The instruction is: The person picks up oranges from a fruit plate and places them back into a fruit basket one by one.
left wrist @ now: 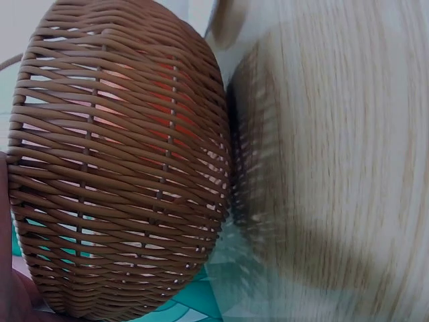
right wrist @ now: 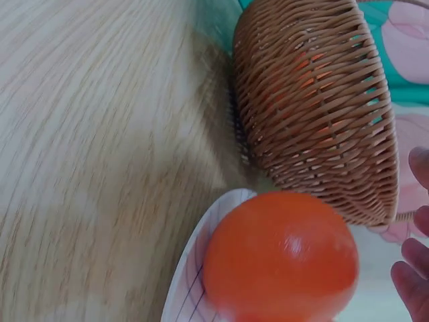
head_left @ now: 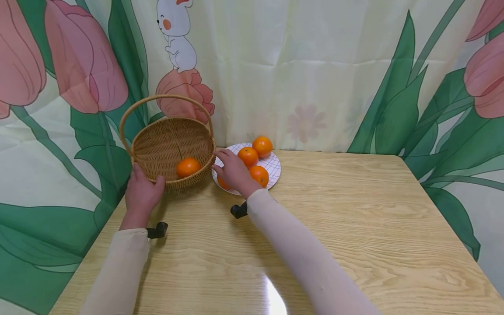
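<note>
A woven wicker basket (head_left: pixel 169 144) with a tall arched handle stands at the table's left back, its opening facing me. One orange (head_left: pixel 188 167) lies inside. At the basket's left front rim, my left hand (head_left: pixel 142 192) grips the edge between thumb and fingers. My right hand (head_left: pixel 235 171) reaches over the plate, its fingertips close by the basket's right rim; whether they touch it I cannot tell. Its fingers (right wrist: pixel 414 258) look relaxed and hold nothing. A round white checked plate (head_left: pixel 274 166) beneath carries several oranges (head_left: pixel 260 176), one partly hidden by that hand.
The wooden table (head_left: pixel 334 227) extends to the right and front. Behind it hangs a curtain (head_left: pixel 315 78) printed with tulips and a rabbit. A black wrist mount (head_left: pixel 238 211) shows under the right wrist, another (head_left: pixel 158 230) by the left.
</note>
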Tool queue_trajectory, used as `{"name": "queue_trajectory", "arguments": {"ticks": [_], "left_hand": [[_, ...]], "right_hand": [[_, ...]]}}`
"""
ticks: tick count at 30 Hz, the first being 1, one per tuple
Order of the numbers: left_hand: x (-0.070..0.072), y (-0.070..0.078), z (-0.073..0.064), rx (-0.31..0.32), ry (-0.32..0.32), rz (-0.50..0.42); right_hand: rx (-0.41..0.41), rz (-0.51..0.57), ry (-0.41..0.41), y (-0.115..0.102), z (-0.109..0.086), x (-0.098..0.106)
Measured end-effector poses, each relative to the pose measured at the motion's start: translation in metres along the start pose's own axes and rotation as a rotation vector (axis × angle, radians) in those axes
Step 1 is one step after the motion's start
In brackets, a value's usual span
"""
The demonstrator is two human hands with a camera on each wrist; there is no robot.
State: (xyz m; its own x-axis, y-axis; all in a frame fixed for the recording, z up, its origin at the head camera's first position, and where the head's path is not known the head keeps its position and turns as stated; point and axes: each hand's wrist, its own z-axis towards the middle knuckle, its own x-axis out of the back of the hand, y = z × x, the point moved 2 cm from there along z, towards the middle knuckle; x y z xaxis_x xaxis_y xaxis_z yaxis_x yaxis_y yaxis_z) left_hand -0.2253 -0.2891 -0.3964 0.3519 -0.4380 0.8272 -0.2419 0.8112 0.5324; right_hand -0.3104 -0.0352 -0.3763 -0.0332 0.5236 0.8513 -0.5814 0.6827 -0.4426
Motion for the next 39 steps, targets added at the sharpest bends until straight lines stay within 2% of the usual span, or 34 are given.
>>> {"name": "queue_trajectory", "arguments": {"ticks": [4, 10, 21, 29, 39], "left_hand": [[-0.001, 0.003, 0.0, 0.004, 0.008, -0.008], [-0.002, 0.007, 0.002, 0.024, -0.019, -0.005], [-0.005, 0.014, 0.003, 0.014, -0.02, 0.013], [-0.007, 0.013, 0.003, 0.008, 0.014, -0.038], [-0.011, 0.011, 0.004, 0.014, -0.011, -0.14]], "right_hand": [[-0.023, -0.001, -0.022, 0.007, -0.003, -0.001], [-0.052, -0.016, -0.061, 0.02, -0.008, -0.004], [-0.107, -0.007, -0.157, 0.028, -0.014, -0.006], [-0.094, -0.06, -0.204, 0.025, -0.014, -0.008], [-0.073, -0.135, -0.219, 0.025, -0.016, -0.016]]}}
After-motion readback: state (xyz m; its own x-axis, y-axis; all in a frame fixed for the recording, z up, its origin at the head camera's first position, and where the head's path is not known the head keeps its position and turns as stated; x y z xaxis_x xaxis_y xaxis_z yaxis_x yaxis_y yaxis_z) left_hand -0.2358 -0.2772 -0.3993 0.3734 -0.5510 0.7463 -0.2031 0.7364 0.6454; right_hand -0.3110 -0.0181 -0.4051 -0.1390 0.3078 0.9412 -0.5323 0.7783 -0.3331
